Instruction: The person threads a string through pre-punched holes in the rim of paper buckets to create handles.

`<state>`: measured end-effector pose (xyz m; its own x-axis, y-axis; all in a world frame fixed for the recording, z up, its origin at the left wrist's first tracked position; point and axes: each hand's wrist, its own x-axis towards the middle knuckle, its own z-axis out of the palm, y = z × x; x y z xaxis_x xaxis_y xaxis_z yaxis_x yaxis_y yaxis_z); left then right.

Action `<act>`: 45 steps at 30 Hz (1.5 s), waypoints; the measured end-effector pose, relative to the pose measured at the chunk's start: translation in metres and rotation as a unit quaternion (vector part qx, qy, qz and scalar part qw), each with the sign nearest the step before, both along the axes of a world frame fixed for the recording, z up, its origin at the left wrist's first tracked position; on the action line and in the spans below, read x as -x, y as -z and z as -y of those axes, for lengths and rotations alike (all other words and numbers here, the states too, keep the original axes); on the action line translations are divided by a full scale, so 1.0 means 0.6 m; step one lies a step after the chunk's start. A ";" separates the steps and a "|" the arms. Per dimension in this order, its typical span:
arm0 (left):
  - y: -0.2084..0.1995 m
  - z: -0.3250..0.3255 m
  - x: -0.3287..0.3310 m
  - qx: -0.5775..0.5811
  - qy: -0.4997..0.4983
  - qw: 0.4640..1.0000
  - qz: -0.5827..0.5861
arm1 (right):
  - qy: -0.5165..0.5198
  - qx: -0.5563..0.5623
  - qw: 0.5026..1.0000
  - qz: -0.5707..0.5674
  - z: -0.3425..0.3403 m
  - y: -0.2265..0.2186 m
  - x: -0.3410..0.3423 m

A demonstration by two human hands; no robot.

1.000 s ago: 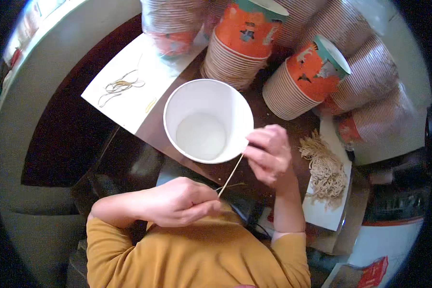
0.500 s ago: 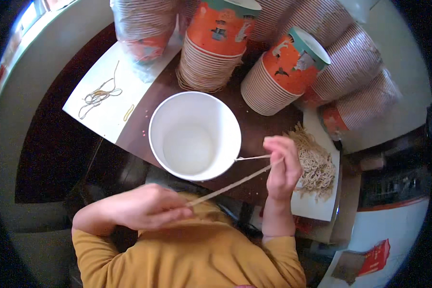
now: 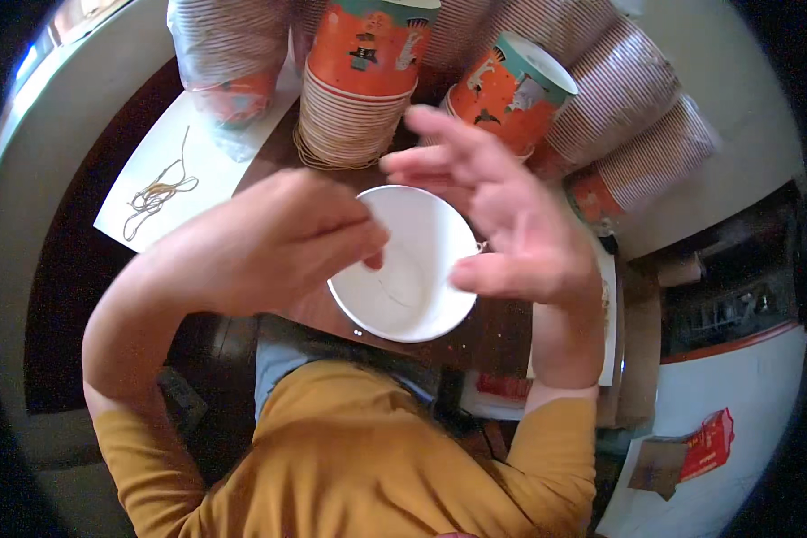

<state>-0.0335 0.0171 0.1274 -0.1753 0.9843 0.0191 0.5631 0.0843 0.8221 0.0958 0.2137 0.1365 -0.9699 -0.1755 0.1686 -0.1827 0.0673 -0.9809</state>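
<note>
A white paper bucket (image 3: 406, 309) stands on the brown table, its mouth facing up. Over its left rim hangs my left hand (image 3: 287, 242), fingers bent and pressed together; what they pinch, if anything, is hidden. Against the bucket's right side my right hand (image 3: 520, 220) is spread, thumb apart from the fingers, with nothing visible in it. Both hands are slightly blurred. Beside the right thumb a small pale cord knot (image 3: 481, 247) shows at the rim. A faint thin line runs down inside the bucket.
Nested orange-and-green printed buckets (image 3: 359, 112) stand behind, with another stack (image 3: 511, 94) to their right. Plastic-wrapped stacks (image 3: 623, 76) line the back. A tangled cord (image 3: 157, 193) lies on white card at left. My right arm mostly covers the cord pile.
The cord stretched between my hands is no longer visible there. Both hands have moved up and over the bucket; my right hand has spread. The view has shifted.
</note>
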 end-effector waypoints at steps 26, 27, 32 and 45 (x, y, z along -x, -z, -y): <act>0.082 -0.014 0.013 0.027 -0.010 0.960 0.279 | 0.093 -0.113 0.975 0.169 -0.047 0.067 0.005; 0.084 -0.013 0.011 0.012 -0.021 0.965 0.262 | 0.119 -0.225 0.967 0.025 -0.035 0.071 0.007; 0.048 -0.018 0.005 -0.020 -0.053 0.995 0.083 | 0.052 0.072 0.992 0.091 0.039 0.061 0.015; 0.071 0.010 0.014 -0.002 -0.162 0.987 -0.017 | 0.122 -0.251 0.960 -0.001 0.008 0.090 0.021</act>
